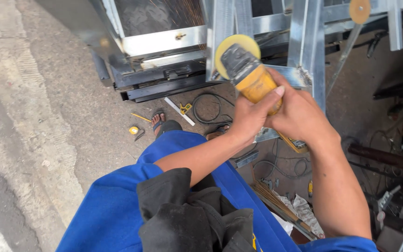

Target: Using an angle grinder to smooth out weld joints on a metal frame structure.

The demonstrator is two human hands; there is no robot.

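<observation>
Grinding under way: both hands, left (pixel 250 116) and right (pixel 299 114), fingers wrapped tight round yellow grinder (pixel 253 79), disc (pixel 235 52) against steel frame (pixel 304 42) far centre, sparks above; extent ground or remaining not discernible.

Metal workshop, steel frames (pixel 304 32), welding rods (pixel 276 200)

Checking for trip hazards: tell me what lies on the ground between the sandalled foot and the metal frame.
In the head view, a white strip and a black cable loop.
</observation>
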